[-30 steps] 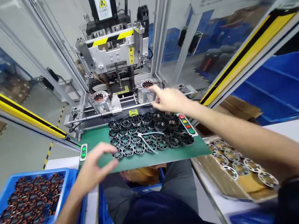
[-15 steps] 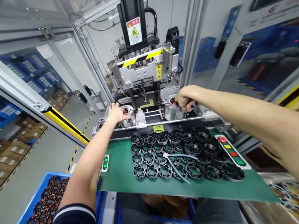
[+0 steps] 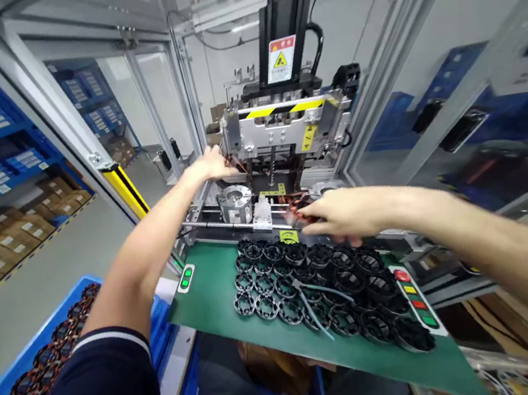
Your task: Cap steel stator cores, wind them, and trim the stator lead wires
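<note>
My left hand [image 3: 213, 165] is raised above the left round metal fixture [image 3: 236, 196], fingers closed on a copper-wound motor stator [image 3: 235, 162] that shows only in part. My right hand [image 3: 339, 211] is in front of the right fixture [image 3: 326, 186], pinching another copper-wound stator [image 3: 297, 205], blurred by motion. Just below it, rows of black-and-silver stator rings [image 3: 290, 310] stand on the green work surface [image 3: 210, 299]. Cutting pliers [image 3: 318, 312] with pale blue handles lie on top of these rings.
The press head [image 3: 282, 124] hangs over the fixtures. A blue bin [image 3: 57, 319] of copper-wound stators stands at lower left. Green buttons [image 3: 186, 278] are at the left; a button panel [image 3: 417, 299] is at the right. Metal frame posts flank both sides.
Both hands have come away from the fixtures with stators in them. The left hand has risen; the right has moved left and toward me. The camera view has shifted and tilted.
</note>
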Demonstrator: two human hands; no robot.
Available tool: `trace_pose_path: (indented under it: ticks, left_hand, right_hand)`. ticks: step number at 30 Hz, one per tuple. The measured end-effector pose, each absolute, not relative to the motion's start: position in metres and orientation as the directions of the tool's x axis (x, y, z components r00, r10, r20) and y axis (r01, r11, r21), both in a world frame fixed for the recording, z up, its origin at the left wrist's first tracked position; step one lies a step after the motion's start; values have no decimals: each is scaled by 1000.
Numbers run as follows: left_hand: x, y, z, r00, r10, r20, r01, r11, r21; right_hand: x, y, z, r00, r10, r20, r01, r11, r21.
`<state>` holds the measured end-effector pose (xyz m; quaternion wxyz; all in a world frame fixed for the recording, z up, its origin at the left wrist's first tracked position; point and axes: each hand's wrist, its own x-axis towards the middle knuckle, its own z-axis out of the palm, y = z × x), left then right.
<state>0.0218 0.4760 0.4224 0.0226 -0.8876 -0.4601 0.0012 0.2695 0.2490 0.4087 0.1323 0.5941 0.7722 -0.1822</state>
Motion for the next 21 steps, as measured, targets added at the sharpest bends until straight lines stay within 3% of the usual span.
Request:
trace_pose_path:
  ticks: [3, 6, 9, 11, 16, 21]
  left_hand:
    - [-40, 441, 452, 620, 778, 102, 784, -619, -47]
    - [-109, 376, 437, 726, 675, 131, 679, -734, 20]
    - [-161, 312, 381, 697, 716, -47, 716, -689, 114]
    - [-178, 284, 332, 610, 774, -171, 791, -608, 72]
    - [-178, 269, 223, 499, 839, -216, 863, -505, 32]
    - [-161, 236, 176, 413, 910, -23, 909, -411, 66]
  right_hand:
    - [186, 250, 366, -433, 834, -341, 898, 433, -80]
    - [107, 274, 317, -499, 796, -343, 854, 518, -40]
    - [52, 299, 279, -525, 780, -342, 834, 551, -23]
    - [33, 311, 262, -532, 783, -322, 832, 554, -27]
    - [52, 307, 238, -519, 827, -215, 853, 518, -66]
    - [134, 222, 215, -447, 893, -47, 884, 433, -173]
